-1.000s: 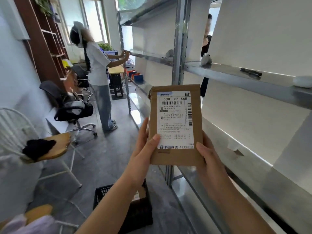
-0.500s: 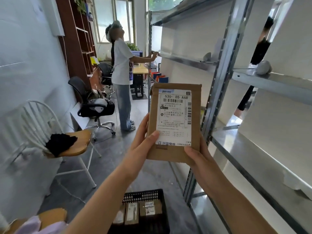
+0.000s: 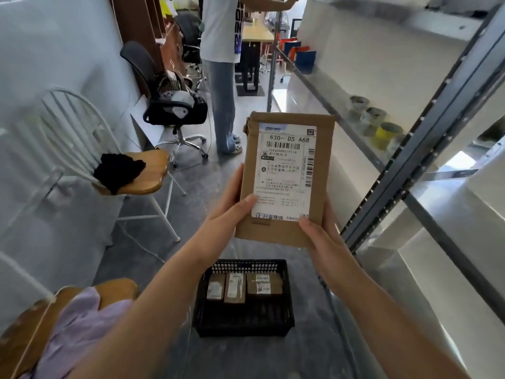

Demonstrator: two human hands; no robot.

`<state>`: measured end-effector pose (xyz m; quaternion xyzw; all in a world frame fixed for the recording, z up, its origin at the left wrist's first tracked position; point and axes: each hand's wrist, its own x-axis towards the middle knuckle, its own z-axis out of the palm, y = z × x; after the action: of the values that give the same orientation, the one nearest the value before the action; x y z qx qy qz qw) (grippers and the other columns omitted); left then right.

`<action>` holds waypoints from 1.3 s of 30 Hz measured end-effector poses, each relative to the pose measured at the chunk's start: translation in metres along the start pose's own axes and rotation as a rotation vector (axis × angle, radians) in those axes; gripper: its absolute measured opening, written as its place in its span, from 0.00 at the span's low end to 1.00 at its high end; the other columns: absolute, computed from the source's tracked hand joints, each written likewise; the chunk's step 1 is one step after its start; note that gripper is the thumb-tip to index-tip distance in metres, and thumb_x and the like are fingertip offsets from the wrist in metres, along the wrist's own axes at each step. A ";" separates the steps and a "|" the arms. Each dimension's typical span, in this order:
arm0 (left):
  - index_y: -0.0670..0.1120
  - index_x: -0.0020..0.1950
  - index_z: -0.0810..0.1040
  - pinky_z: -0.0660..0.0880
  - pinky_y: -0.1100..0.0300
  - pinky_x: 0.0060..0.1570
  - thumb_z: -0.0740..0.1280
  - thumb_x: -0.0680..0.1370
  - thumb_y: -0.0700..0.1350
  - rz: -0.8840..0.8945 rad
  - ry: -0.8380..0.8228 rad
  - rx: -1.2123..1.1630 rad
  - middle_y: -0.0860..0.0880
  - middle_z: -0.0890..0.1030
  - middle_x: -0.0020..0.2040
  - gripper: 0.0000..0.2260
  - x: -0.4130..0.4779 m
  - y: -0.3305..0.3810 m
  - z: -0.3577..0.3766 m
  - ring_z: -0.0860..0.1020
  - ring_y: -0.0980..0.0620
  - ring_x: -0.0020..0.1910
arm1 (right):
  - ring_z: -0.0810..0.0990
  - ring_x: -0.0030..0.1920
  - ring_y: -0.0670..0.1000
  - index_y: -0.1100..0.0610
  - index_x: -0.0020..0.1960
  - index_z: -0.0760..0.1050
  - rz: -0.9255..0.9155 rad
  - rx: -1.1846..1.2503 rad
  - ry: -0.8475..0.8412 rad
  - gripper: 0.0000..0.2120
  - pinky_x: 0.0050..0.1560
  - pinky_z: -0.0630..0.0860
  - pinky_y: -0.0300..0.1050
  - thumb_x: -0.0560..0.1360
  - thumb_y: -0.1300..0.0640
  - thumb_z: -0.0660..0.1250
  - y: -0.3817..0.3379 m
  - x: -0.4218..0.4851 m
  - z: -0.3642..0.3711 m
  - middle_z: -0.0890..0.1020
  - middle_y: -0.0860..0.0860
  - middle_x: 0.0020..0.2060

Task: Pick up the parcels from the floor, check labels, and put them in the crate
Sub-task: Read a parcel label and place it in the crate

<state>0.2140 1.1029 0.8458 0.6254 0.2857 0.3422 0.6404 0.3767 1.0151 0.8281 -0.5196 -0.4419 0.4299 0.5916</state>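
A flat brown cardboard parcel [image 3: 322, 170] with a white shipping label reading "530- D5 A68" is held upright in front of me, label facing me. My left hand [image 3: 226, 217] grips its lower left edge, thumb on the label's corner. My right hand [image 3: 322, 244] grips the lower right corner, thumb on the front. Below the parcel, on the grey floor, stands a black mesh crate [image 3: 243, 321] holding three labelled brown parcels [image 3: 235, 287] side by side.
A metal shelving rack [image 3: 426, 149] runs along the right, with jars on one shelf. A white chair [image 3: 82, 149] with a black cloth stands left, an office chair [image 3: 175, 105] behind it. A person [image 3: 221, 77] stands in the aisle ahead.
My view has tilted downward and the crate with its parcels has come fully into sight below my hands. The parcel stays in both hands, label toward me.
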 end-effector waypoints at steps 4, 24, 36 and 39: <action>0.60 0.75 0.57 0.69 0.55 0.68 0.59 0.79 0.47 -0.072 0.060 0.022 0.59 0.72 0.69 0.25 0.016 -0.017 -0.009 0.72 0.60 0.66 | 0.73 0.65 0.44 0.33 0.70 0.57 0.091 -0.012 -0.061 0.34 0.67 0.70 0.51 0.68 0.40 0.67 0.025 0.028 -0.009 0.74 0.39 0.65; 0.62 0.76 0.48 0.75 0.51 0.62 0.74 0.68 0.55 -0.376 0.309 -0.013 0.51 0.66 0.74 0.45 0.148 -0.169 -0.068 0.68 0.51 0.71 | 0.74 0.62 0.37 0.45 0.76 0.53 0.531 -0.178 -0.426 0.36 0.59 0.75 0.37 0.73 0.47 0.68 0.162 0.170 -0.073 0.71 0.42 0.68; 0.59 0.72 0.63 0.75 0.63 0.51 0.70 0.66 0.63 -0.732 -0.006 0.214 0.55 0.74 0.64 0.36 0.155 -0.453 -0.107 0.76 0.58 0.59 | 0.77 0.59 0.40 0.35 0.69 0.63 0.864 -0.272 -0.611 0.32 0.54 0.77 0.37 0.69 0.49 0.72 0.441 0.173 -0.135 0.75 0.41 0.62; 0.62 0.68 0.67 0.75 0.52 0.59 0.70 0.66 0.67 -0.865 -0.156 0.238 0.55 0.79 0.60 0.31 0.141 -0.546 -0.101 0.78 0.56 0.57 | 0.77 0.58 0.40 0.38 0.68 0.66 0.898 -0.291 -0.606 0.32 0.51 0.77 0.36 0.67 0.46 0.72 0.528 0.164 -0.146 0.75 0.43 0.63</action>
<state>0.2630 1.2847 0.3044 0.5418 0.5089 -0.0403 0.6677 0.5321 1.1876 0.3052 -0.5862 -0.3823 0.7042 0.1194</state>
